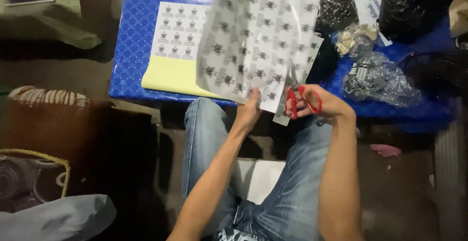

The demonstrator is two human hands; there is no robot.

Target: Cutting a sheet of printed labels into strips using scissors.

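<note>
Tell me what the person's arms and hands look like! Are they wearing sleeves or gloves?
No gloves and no sleeves show. Both forearms are bare right up to the bottom edge of the picture. The left hand and the right hand are bare too, and I can see no watch, bracelet or ring, though the picture is a little blurry. The fingers are slim. Below the arms the person wears faded blue jeans.
</note>
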